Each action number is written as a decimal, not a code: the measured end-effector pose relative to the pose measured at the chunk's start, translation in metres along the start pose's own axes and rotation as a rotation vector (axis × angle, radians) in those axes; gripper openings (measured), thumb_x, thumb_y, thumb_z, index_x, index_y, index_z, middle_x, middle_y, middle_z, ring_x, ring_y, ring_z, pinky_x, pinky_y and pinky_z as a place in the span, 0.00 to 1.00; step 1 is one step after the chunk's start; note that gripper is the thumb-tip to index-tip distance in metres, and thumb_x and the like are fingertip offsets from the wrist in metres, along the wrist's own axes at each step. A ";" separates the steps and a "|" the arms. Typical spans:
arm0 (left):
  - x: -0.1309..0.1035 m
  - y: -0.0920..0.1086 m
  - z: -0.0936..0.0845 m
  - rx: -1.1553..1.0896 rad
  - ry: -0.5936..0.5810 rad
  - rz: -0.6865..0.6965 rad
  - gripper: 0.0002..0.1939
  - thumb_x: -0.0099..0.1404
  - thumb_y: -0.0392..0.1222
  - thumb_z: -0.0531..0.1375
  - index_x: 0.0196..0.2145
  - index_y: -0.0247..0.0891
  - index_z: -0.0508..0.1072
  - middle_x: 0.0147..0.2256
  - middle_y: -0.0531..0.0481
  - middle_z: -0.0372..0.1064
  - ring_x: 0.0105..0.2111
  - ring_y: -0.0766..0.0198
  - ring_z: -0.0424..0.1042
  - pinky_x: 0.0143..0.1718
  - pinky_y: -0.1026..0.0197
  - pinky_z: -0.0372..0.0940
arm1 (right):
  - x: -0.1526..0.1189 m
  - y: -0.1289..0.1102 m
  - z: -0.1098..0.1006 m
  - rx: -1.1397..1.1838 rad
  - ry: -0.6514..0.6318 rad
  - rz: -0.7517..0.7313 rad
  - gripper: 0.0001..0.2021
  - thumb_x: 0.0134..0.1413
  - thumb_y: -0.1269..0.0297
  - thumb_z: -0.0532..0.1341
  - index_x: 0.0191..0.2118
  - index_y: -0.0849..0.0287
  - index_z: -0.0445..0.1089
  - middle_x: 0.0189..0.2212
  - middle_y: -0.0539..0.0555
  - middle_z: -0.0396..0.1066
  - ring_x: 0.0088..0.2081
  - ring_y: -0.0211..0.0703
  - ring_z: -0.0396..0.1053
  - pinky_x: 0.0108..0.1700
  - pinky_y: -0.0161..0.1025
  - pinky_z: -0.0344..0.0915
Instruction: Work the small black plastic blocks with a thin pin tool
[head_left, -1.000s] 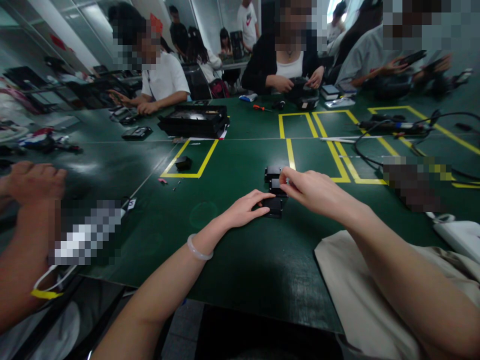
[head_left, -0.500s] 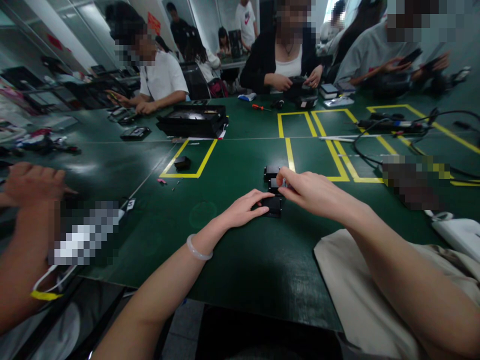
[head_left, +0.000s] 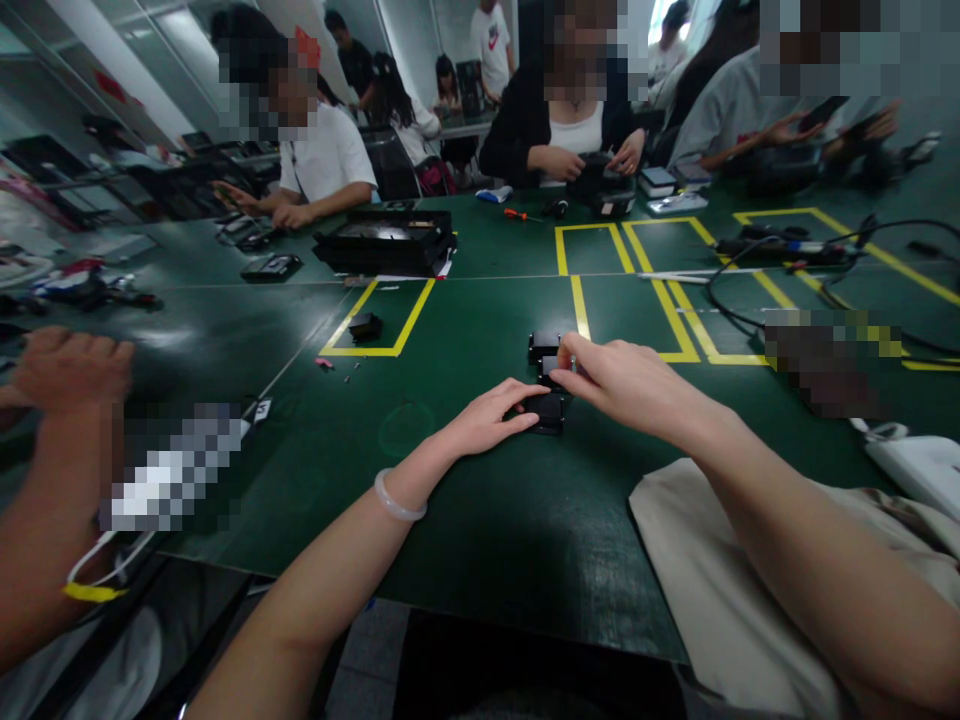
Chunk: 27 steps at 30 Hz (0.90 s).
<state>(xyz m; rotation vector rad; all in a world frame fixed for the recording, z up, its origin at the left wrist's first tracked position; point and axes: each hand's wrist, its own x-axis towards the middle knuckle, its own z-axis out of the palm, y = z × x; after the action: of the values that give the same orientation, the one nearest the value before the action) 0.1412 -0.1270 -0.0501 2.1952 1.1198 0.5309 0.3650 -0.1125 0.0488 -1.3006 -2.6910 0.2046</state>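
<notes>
Three small black box-shaped parts sit close together on the green table: a far one [head_left: 544, 345], a middle one [head_left: 549, 369] and a near one [head_left: 552, 412]. My left hand [head_left: 491, 415] holds the near part at its left side, thumb on the front and fingers on the back. Over the middle part, my right hand [head_left: 611, 375] is closed in a pinch, thumb and index finger together. Whatever is between those fingertips is too small or hidden to make out.
Another black part [head_left: 364, 326] lies inside a yellow tape outline at left. Beyond it stands a black tray [head_left: 386, 240]. Cables [head_left: 720, 290] run along the right. Beige cloth [head_left: 690, 540] lies by my right forearm. A neighbour's hand [head_left: 71, 370] rests at far left.
My right fingertips have shifted very slightly over the middle part. My left hand and the black parts stay where they were.
</notes>
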 end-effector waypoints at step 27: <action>0.000 -0.001 0.000 0.008 -0.003 -0.001 0.23 0.71 0.51 0.51 0.61 0.48 0.60 0.49 0.47 0.63 0.45 0.58 0.67 0.50 0.56 0.62 | -0.001 0.003 -0.002 -0.017 -0.040 -0.029 0.10 0.64 0.60 0.47 0.45 0.55 0.61 0.27 0.52 0.70 0.27 0.43 0.65 0.27 0.37 0.47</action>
<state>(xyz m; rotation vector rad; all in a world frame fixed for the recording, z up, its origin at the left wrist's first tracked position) 0.1407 -0.1267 -0.0509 2.2015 1.1231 0.5236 0.3678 -0.1111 0.0501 -1.2749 -2.7486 0.2069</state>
